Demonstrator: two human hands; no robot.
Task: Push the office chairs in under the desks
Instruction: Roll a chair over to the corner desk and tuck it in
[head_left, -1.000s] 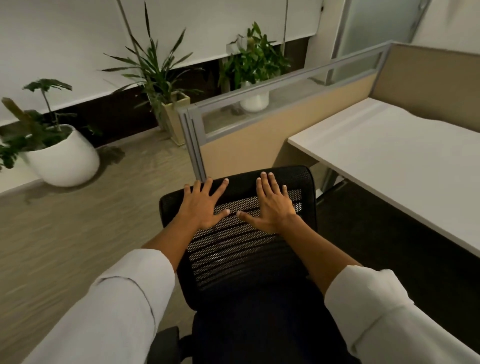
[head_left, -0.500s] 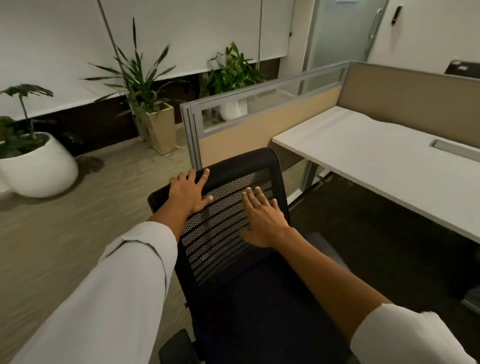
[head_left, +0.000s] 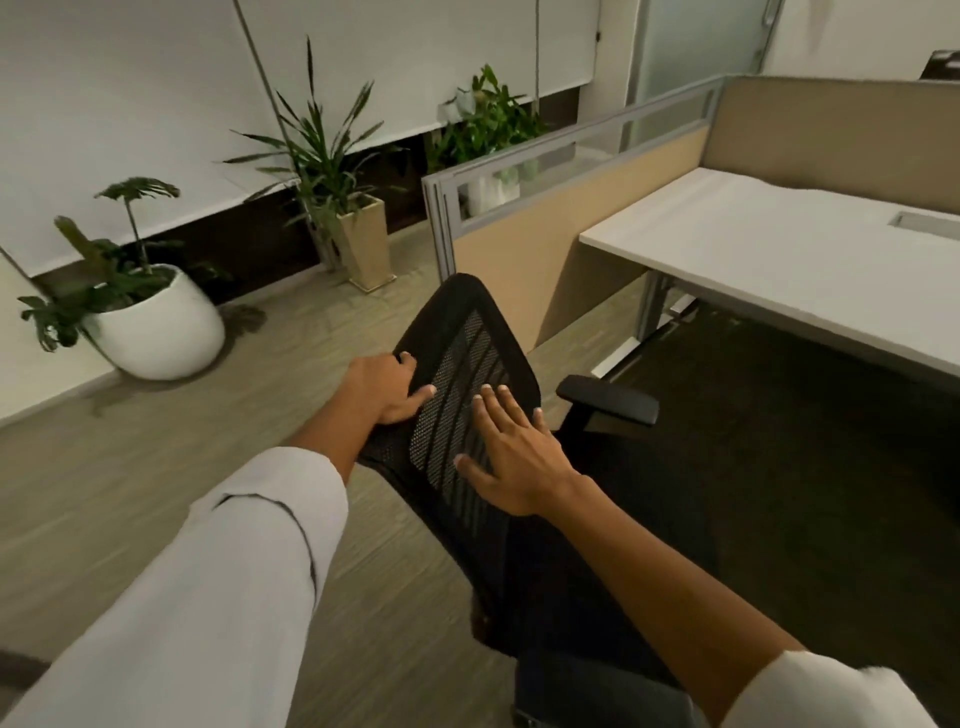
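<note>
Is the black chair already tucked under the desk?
No, the black chair stands out on the floor, clear of the white desk, with both hands on its back.

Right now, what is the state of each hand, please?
Left hand: closed on the left edge of the chair backrest.
Right hand: open, palm and fingers flat on the mesh backrest, holding nothing.

chair (head_left: 467, 364) base: hidden, couldn't see wheels or post under the seat
left fingers (head_left: 402, 357): mostly curled behind the backrest edge, out of sight
desk (head_left: 779, 260): ran off the right edge
far pot (head_left: 488, 189): blurry behind the partition (head_left: 545, 228) glass
sleeves (head_left: 208, 597): cut off at the bottom
</note>
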